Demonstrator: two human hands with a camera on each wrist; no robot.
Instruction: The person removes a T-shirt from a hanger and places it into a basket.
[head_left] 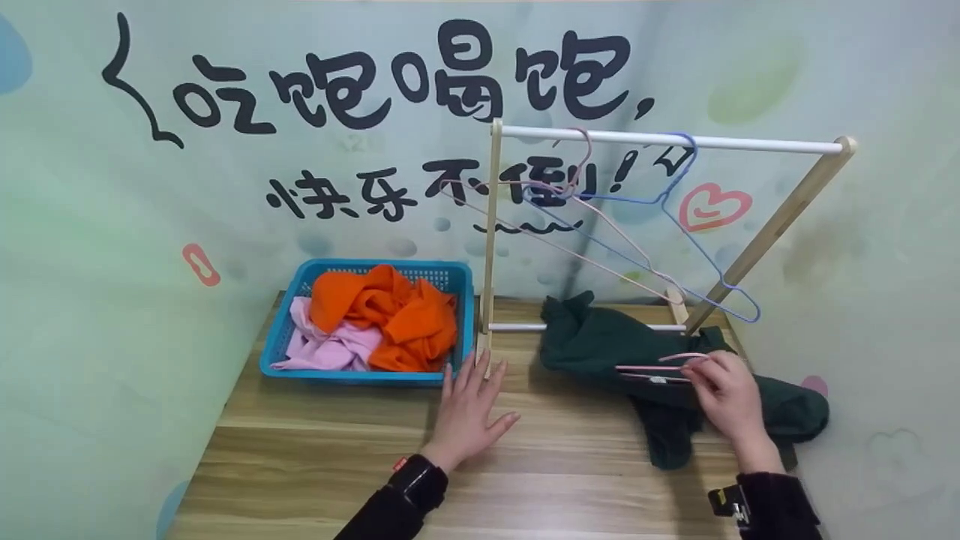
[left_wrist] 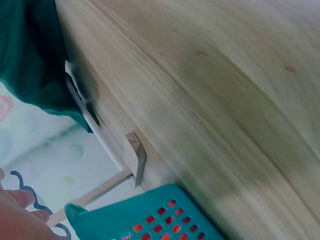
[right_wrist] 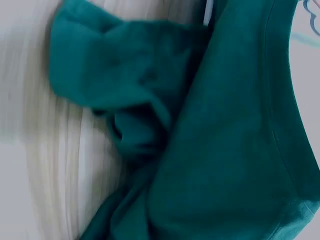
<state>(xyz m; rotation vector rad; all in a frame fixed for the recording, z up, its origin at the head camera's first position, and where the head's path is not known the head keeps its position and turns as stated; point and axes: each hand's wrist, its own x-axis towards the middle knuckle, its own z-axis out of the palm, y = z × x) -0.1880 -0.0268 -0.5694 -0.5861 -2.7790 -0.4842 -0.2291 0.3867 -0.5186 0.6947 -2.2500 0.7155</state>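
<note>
My right hand (head_left: pixel 727 394) pinches the hook of a pink hanger (head_left: pixel 637 368) at the right side of the table. A dark green garment (head_left: pixel 592 341) surrounds the hanger, with part of the pink wire showing at its neck. One sleeve (head_left: pixel 667 439) hangs towards the table front. In the right wrist view the green cloth (right_wrist: pixel 230 130) fills much of the picture, and the hand is out of sight. My left hand (head_left: pixel 469 416), fingers spread, is near the right front corner of the blue basket (head_left: pixel 360 377) and holds nothing.
A wooden rack (head_left: pixel 491 225) with a white top rail (head_left: pixel 637 139) stands at the back. From the rail hang a pink hanger (head_left: pixel 622 244) and a blue hanger (head_left: pixel 694 240), both bare. Inside the basket lie an orange cloth (head_left: pixel 412 315) and a light pink cloth (head_left: pixel 330 345).
</note>
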